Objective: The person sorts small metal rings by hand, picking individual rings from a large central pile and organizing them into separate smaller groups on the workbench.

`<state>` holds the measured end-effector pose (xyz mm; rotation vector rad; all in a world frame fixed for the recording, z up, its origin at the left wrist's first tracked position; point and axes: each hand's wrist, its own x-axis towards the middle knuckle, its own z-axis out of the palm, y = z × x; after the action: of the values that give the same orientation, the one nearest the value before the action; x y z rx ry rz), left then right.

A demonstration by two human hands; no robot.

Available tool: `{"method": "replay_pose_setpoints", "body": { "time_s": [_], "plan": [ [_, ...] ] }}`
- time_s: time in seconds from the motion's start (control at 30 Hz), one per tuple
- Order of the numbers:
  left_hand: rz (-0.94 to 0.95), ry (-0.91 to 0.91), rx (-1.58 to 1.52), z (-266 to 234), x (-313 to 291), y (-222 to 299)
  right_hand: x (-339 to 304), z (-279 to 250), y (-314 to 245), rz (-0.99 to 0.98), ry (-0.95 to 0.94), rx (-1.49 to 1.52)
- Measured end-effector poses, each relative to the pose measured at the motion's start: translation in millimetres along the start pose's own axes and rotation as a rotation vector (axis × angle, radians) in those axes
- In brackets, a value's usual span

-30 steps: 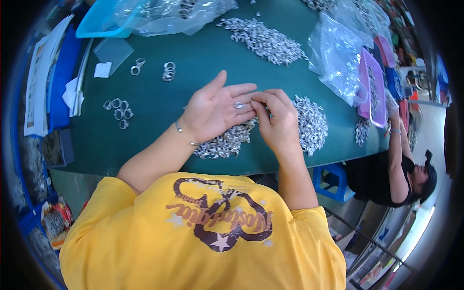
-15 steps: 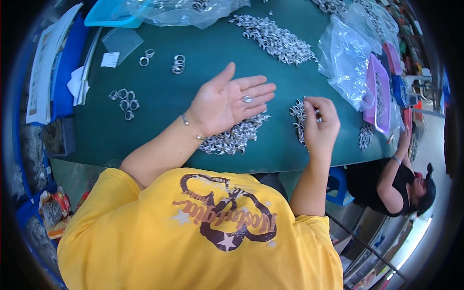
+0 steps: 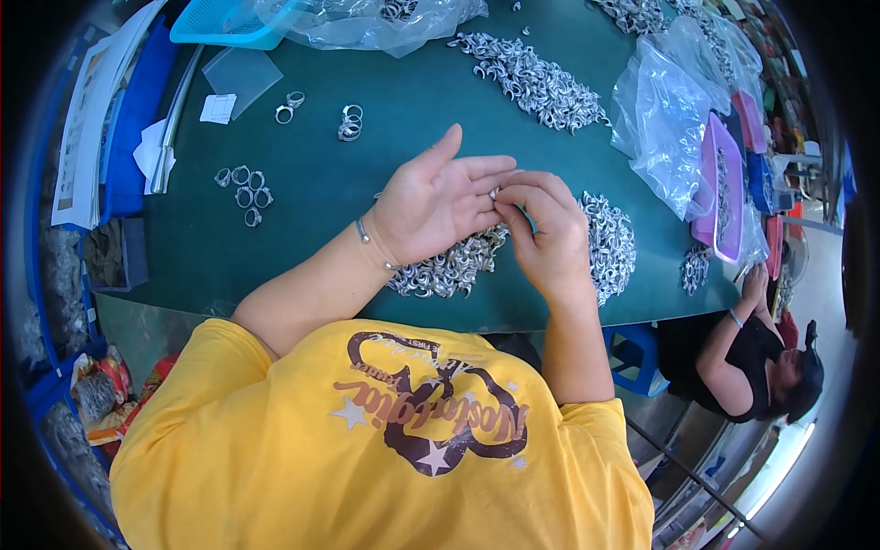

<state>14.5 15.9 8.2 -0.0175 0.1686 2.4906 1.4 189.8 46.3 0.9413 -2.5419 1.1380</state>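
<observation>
My left hand is held palm up with its fingers stretched out, above a pile of small silver crescent-shaped pieces. At its fingers shows a small silver ring. The thumb and fingertips of my right hand are pinched on that ring, partly covering it. Just right of my right wrist lies a second pile of silver pieces.
Loose rings lie in groups at the left. A larger heap of pieces is farther back. Plastic bags, a pink basket and a blue basket stand around the green table. A co-worker sits at right.
My right hand has moved left from the right-hand pile to my left hand's fingers, uncovering more of that pile. My left hand stays palm up. The view has shifted slightly.
</observation>
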Motion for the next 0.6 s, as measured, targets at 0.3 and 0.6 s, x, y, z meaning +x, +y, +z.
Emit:
{"method": "replay_pose_setpoints", "body": {
  "time_s": [0.3, 0.6],
  "plan": [
    [0.051, 0.054, 0.086, 9.2, 0.7, -2.5, -0.3, 12.0, -10.5, 0.188, 0.115, 0.041],
    [0.504, 0.373, 0.494, 4.5, -0.7, 0.6, -8.1, 7.8, -13.0, 0.085, -0.118, 0.216]
  ]
}}
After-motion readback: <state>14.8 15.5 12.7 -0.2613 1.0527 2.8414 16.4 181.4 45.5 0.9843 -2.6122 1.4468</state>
